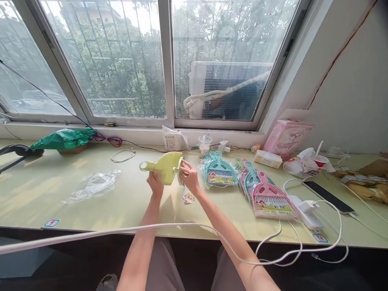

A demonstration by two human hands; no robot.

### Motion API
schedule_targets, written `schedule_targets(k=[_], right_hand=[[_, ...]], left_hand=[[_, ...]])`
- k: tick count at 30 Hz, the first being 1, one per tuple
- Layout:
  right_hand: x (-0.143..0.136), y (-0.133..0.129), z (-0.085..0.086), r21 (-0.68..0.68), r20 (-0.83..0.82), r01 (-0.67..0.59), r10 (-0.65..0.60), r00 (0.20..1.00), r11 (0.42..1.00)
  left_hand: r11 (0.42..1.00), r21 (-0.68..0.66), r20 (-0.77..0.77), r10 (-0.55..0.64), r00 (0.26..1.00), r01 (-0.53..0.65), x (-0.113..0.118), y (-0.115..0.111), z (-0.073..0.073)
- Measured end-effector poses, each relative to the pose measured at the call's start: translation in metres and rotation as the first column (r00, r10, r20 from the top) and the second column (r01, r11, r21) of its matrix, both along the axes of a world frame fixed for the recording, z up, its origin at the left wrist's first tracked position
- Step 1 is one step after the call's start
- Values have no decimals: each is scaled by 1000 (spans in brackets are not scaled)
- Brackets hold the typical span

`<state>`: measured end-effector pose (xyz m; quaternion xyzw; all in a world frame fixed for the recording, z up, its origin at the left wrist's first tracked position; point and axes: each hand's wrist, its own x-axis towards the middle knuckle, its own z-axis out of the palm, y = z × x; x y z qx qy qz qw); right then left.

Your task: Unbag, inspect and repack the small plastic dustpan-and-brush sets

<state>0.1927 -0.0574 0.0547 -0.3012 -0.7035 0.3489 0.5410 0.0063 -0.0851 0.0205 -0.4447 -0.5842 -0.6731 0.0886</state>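
Note:
A small yellow-green dustpan (166, 165) is held above the table, its looped handle pointing left. My left hand (155, 184) is closed around it from below, near the handle. My right hand (189, 177) is closed on a matching small hand brush (177, 169) at the dustpan's right edge. The brush shows almost edge-on, partly hidden by my fingers, and I cannot tell whether it touches the dustpan. Below my right hand, a printed label card (188, 197) lies on the table. Wrapped blue-green dustpan sets (220, 169) sit just to the right.
More wrapped sets, a pink one (271, 196) on top, lie farther right by a power strip (306, 212) and a phone (327, 196). Crumpled clear plastic (97, 184) lies left. A white cable (127, 229) crosses before my forearms. A plastic cup (205, 145) stands behind.

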Motion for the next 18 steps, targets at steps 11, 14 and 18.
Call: schedule_targets(k=[11, 14, 18], right_hand=[[46, -49, 71, 313, 583, 15, -205, 786, 950], [36, -48, 59, 186, 749, -31, -121, 651, 982], [15, -37, 26, 94, 866, 119, -140, 479, 988]], left_hand=[[737, -667, 178, 299, 938, -109, -63, 1, 7], [699, -702, 119, 306, 945, -138, -65, 2, -1], [711, -674, 69, 332, 941, -202, -67, 1, -9]])
